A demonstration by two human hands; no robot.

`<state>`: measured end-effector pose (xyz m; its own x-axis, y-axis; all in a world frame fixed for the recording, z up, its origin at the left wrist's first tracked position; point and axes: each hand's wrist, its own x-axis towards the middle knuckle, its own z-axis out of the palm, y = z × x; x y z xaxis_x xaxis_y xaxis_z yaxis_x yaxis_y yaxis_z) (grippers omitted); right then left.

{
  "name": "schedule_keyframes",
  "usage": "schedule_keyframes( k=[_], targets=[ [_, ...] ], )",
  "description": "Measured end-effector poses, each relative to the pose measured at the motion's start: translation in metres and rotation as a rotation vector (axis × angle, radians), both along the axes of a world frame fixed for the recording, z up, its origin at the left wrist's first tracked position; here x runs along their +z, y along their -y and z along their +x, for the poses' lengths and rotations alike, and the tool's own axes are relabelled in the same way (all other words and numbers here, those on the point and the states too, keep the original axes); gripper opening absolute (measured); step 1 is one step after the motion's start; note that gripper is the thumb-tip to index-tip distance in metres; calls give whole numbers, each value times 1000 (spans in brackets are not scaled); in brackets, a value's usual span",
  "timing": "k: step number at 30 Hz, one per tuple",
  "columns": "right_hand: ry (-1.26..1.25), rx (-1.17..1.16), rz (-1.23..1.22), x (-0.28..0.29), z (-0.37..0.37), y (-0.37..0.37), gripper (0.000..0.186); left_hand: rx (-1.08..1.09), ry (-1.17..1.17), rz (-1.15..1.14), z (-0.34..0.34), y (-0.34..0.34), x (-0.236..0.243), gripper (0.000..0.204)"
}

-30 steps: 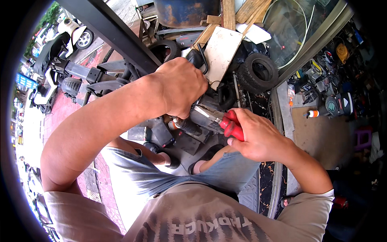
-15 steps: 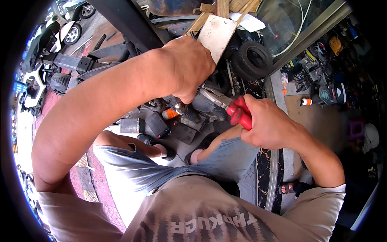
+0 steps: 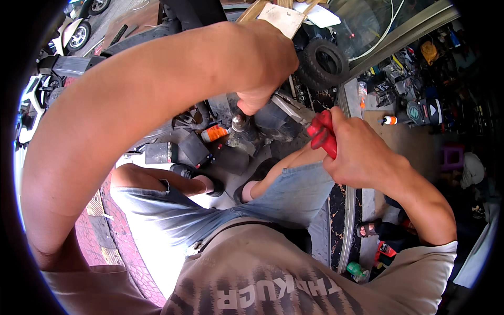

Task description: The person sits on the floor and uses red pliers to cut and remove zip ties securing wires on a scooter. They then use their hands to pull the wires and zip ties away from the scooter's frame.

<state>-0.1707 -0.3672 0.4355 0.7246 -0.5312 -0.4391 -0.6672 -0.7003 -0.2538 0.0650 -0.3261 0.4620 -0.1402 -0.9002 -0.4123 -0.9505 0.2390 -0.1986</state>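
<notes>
My right hand (image 3: 357, 144) is closed round the red grips of a pair of pliers (image 3: 321, 134). Their metal jaws reach up and left toward my left hand (image 3: 265, 60). That hand is curled, knuckles up, with most of its fingers turned away, so what it grips is hidden. Dark, dirty machine parts (image 3: 273, 122) lie just beneath both hands. Below my left thumb stands a part with a rounded shiny metal top (image 3: 238, 123). I cannot tell whether the plier jaws are shut on anything.
An orange-and-white bottle (image 3: 214, 133) and dark box-shaped blocks (image 3: 195, 148) lie on the ground before my feet. Beyond my left hand are a pale board (image 3: 281, 18) and black tyres (image 3: 325, 63). A metal threshold rail (image 3: 349, 223) runs along my right; cluttered tools and bottles lie past it.
The view has shifted a little. My left hand has moved up and right, its arm covering more of the picture. The pliers in my right hand have moved slightly right.
</notes>
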Motion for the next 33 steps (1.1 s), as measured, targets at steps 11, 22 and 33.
schedule_keyframes(
  k=[11,22,33],
  targets=[
    [285,25,4,-41,-19,15,54,95,48,16,-7,-6,8,56],
    [443,96,-519,-71,-25,8,66,1,-6,-72,2,-7,-3,49],
    [188,-94,843,-60,-29,39,30,-152,79,-245,9,-18,-13,40]
  ],
)
